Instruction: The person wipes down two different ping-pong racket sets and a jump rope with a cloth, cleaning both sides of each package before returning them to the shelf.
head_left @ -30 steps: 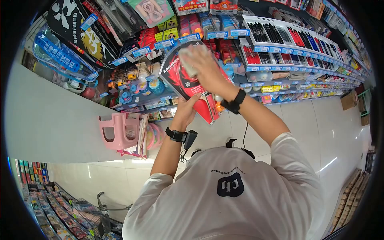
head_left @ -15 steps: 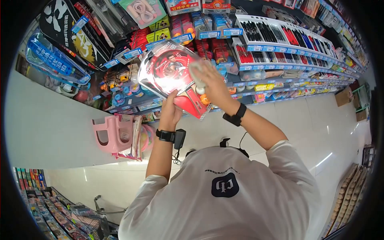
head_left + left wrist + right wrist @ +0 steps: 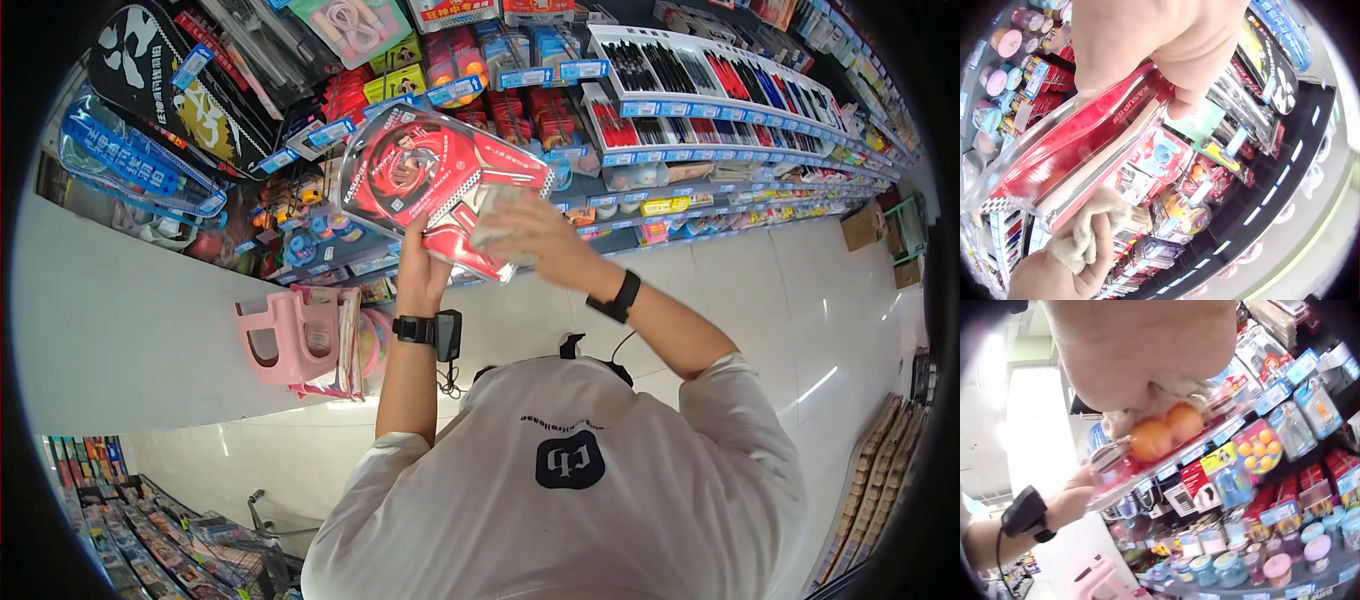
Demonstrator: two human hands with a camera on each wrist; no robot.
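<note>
White shirt back (image 3: 560, 500) nearest, filling the lower head view, with both forearms raised toward the shelving. Black wrist straps on each arm. Left hand (image 3: 422, 272) curled round the lower edge of a red table-tennis paddle pack (image 3: 432, 178), thumb and fingers clamping the clear blister shell from below; same grip seen close in the left wrist view (image 3: 1166, 44), with the pack (image 3: 1066, 150) slanting across the frame. Right hand (image 3: 535, 240) cupped over a beige cloth (image 3: 497, 222), fingers bent round it and pressing it against the pack's handle end. Cloth (image 3: 1100, 228) bunched under that hand (image 3: 1054, 275) in the left wrist view too. Two orange balls (image 3: 1166, 431) sealed in the pack just beneath the cloth. Pack held up in the air, tilted, in front of the shelves. Pink plastic stool (image 3: 285, 340) low on the left by the floor. Beyond, pen racks (image 3: 720, 95) and blue price tags (image 3: 455, 92) along the shelf edges.
</note>
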